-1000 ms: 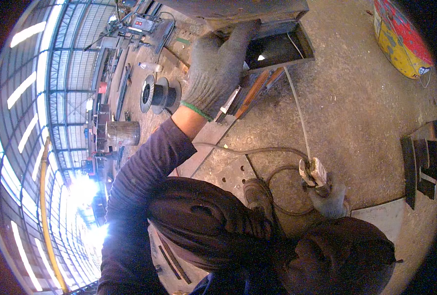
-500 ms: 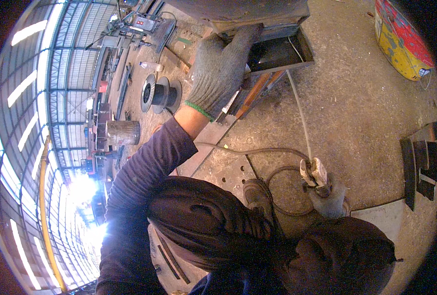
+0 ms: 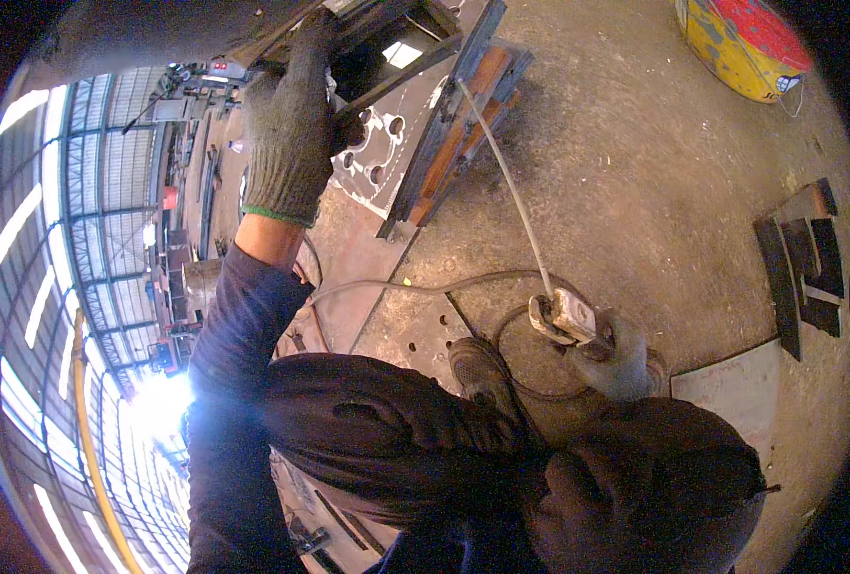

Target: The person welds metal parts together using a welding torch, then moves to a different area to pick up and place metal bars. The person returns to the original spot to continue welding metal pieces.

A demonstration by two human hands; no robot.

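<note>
My left hand (image 3: 289, 153), in a grey knit glove with a green cuff, is raised at the upper left. Its fingers close on the edge of what looks like a dark welding mask (image 3: 375, 40), whose rectangular window frame shows at the top. Low on the right, my gloved right hand (image 3: 621, 362) grips a worn welding electrode holder (image 3: 572, 318). A long pale welding rod (image 3: 506, 172) sticks out of its jaws, slanting up and left. The rod's far end overlaps stacked steel bars (image 3: 468, 129); I cannot tell whether it touches them.
A cable (image 3: 415, 287) curls across the floor beside my shoe (image 3: 482, 368). A steel plate with holes (image 3: 372, 158) lies beyond my knees. Dark steel pieces (image 3: 808, 263) lie at the right, with a red and yellow drum (image 3: 741, 48) farther off. Bright light glares at the left.
My left hand and the mask have moved up and left, uncovering the plate with holes. The right hand, holder and rod have shifted slightly left and up. The whole view has turned a little.
</note>
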